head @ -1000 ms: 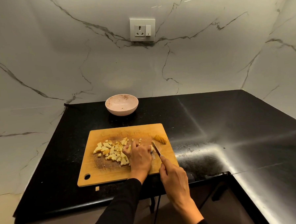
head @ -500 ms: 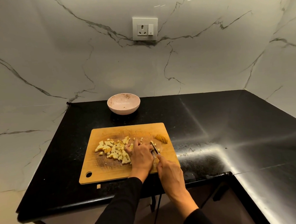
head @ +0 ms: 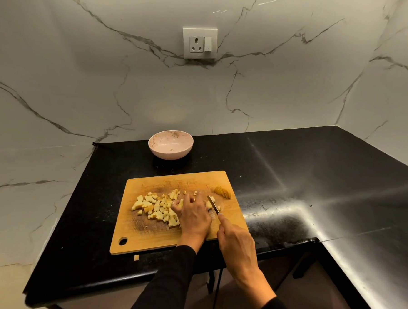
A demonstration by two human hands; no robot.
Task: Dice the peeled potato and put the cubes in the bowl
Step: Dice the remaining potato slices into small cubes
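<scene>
Wooden board (head: 155,237), worktop front edge: your left hand (head: 194,217) pins potato (head: 209,204), fingers curled; right hand (head: 237,244) grips knife (head: 213,204). Keep fingertips tucked.

Pale yellow potato cubes (head: 157,207) are heaped on the middle of the wooden cutting board (head: 155,237). One cube (head: 136,257) is lying off it. The pink bowl (head: 170,144) is placed behind the board.

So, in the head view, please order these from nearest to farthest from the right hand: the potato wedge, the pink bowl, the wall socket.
Measured from the right hand:
1. Potato wedge, on the board's far right corner.
2. Pink bowl, behind the board on the counter.
3. Wall socket, high on the marble wall.
</scene>
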